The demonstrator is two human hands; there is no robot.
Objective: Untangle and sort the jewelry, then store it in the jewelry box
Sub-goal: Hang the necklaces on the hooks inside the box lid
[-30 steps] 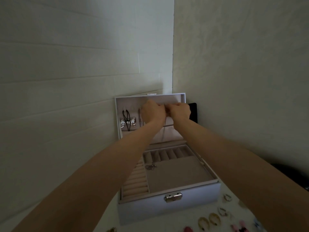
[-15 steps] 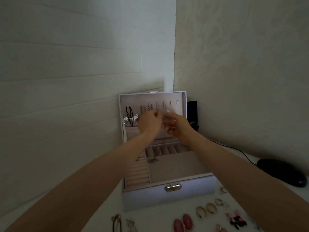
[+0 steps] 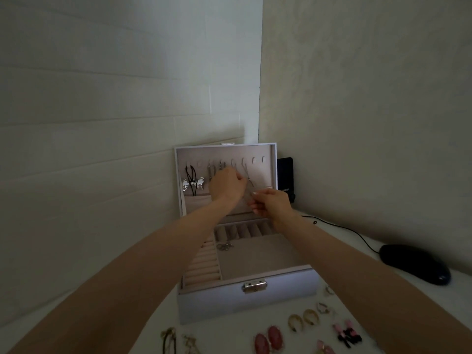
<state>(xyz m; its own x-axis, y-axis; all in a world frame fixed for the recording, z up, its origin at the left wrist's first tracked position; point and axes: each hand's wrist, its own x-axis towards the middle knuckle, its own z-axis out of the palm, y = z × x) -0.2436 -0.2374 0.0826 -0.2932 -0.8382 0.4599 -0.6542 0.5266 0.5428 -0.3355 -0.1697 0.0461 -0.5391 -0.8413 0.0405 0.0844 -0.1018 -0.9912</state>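
A: Looking down on a smooth white tabletop (image 3: 224, 335), running back into a corner between a pale panelled wall (image 3: 102, 98) on the left and a rough beige plaster wall (image 3: 357, 98) on the right. Seeing all of it in dim light.

B: Noting a glossy black computer mouse (image 3: 416, 264) lying far right, trailing a thin black cable (image 3: 339, 226) back towards the corner. Spotting a small black box-shaped device (image 3: 285, 175) standing behind the lid.

A: Finding the task's thing in that corner: a pale lilac leatherette jewelry box (image 3: 217, 302) with a silver clasp, standing open, lid upright. Hanging from the lid's hooks: a black cord necklace with a shiny silver bow pendant (image 3: 192, 183) and a thin silver chain (image 3: 249, 178).

B: Lying loose in front of the box: gold hoop earrings (image 3: 295, 321), pink oval earrings (image 3: 274, 335), pink-and-black earrings (image 3: 348, 334), a bronze-coloured chain (image 3: 169, 341) at the near edge. Resting inside on the beige tray floor: a small silver trinket (image 3: 224, 247).

A: Reaching over the tray with both bare forearms, hiding part of the beige ring rolls (image 3: 201, 269) and the lid's pocket. Pinching the thin silver chain's lower end with the right hand (image 3: 270, 203). Curling the left hand (image 3: 226, 186) just beside it below the hooks, back to the camera; not managing to tell what, if anything, those fingers are gripping
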